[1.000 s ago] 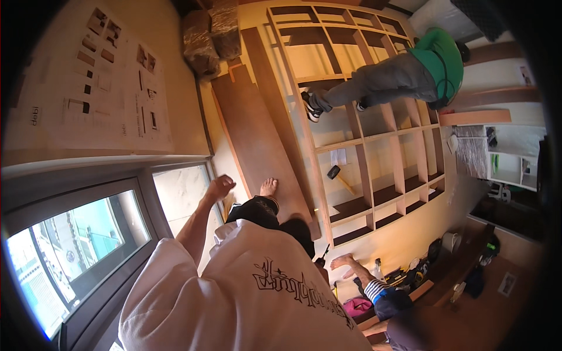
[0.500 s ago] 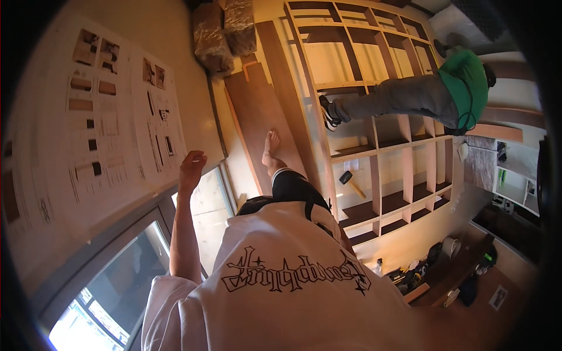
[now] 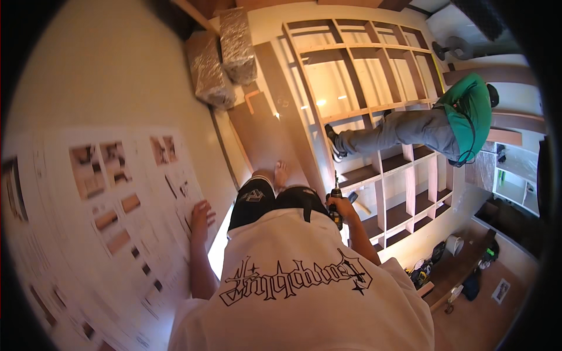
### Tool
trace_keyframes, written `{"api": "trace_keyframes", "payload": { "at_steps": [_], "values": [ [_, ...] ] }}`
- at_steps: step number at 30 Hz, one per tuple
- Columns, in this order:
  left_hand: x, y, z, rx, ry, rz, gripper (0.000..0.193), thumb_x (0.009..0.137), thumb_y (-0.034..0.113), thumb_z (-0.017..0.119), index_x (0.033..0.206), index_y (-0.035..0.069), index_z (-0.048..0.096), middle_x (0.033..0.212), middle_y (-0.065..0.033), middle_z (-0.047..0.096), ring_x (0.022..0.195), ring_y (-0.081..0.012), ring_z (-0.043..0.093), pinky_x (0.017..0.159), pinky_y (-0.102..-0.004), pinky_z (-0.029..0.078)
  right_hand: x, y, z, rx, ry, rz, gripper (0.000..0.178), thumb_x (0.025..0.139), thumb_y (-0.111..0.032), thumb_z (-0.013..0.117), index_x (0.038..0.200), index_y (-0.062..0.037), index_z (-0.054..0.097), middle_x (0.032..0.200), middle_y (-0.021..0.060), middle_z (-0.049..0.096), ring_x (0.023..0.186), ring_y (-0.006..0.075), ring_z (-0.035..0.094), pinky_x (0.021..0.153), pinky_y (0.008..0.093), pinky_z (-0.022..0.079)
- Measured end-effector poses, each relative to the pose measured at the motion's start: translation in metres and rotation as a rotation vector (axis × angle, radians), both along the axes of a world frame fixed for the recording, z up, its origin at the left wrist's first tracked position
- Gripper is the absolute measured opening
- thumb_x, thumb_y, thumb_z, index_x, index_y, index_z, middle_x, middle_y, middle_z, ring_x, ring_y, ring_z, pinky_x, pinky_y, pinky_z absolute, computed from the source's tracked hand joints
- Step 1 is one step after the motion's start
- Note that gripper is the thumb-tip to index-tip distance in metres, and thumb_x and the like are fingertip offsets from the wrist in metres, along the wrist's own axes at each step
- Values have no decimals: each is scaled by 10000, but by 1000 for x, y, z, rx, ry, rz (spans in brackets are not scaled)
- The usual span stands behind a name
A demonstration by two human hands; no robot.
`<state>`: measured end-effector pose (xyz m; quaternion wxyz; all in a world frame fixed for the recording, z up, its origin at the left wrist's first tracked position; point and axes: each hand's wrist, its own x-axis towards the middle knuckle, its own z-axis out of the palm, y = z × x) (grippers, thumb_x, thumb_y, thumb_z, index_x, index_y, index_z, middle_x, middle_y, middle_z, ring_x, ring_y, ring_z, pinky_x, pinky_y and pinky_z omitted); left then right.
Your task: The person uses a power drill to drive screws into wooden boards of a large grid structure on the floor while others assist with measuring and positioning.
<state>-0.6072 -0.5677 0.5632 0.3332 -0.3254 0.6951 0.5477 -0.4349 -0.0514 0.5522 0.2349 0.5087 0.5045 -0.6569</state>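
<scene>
My right hand [image 3: 342, 209] is wrapped round the grip of a cordless drill [image 3: 336, 202], its bit pointing away from me beside my right thigh. Behind it, a large wooden shelf frame [image 3: 380, 178] with many compartments lies flat. My left hand [image 3: 202, 214] holds nothing, its fingers loosely bent and apart. It is by the right edge of the large printed sheets [image 3: 126, 234] on the wall to my left; whether it touches them I cannot tell. A mallet [image 3: 362, 202] inside the frame is partly hidden by my right hand.
A person in a green top [image 3: 470, 117] bends over the frame on the right. Two plastic-wrapped packages [image 3: 237, 47] lie at the far left. Brown boards [image 3: 257, 131] lie under my feet. Assorted tools [image 3: 421, 272] sit at the lower right, beside a long dark board [image 3: 465, 266].
My right hand has come into view with the drill. The view has shifted, so the printed sheets and my left hand appear lower. Both my legs now show closer together.
</scene>
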Motion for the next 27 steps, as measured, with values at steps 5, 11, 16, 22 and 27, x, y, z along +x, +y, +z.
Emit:
{"api": "trace_keyframes", "payload": {
  "at_steps": [5,11,16,22,27],
  "values": [
    [2,0,-13,142,-76,180,515,1007,355,665,1470,219,485,1297,-46,593,1086,-235,634,877,-416,519,-64,28,-2,23,17,25,167,752,-180,789,821,-65,690,746,38,659,611,153,617,555,316,497],
    [-11,-37,-97,154,64,185,432,1021,313,652,1417,190,529,1222,-31,626,1033,-208,640,821,-388,512,-131,30,7,136,-159,44,244,735,-233,816,847,-25,756,813,64,717,693,173,656,620,342,516],
    [-119,6,-87,168,-33,165,381,1021,301,650,1366,175,548,1177,-35,625,1004,-210,640,799,-387,516,-163,33,-8,142,-283,57,380,814,-308,798,952,45,773,931,126,769,771,204,692,675,386,543],
    [-233,49,-93,171,-55,119,321,1021,287,648,1304,156,569,1124,-40,624,968,-211,640,773,-385,521,-167,44,-83,185,-311,61,447,826,-365,781,1025,35,780,989,166,766,832,235,700,725,414,535],
    [-341,109,-110,179,-35,35,274,1022,276,646,1252,140,587,1079,-44,624,939,-212,639,751,-383,525,-231,79,-120,196,-248,167,525,827,-407,752,1061,63,774,1043,186,763,899,275,711,778,431,529]
  ]
}}
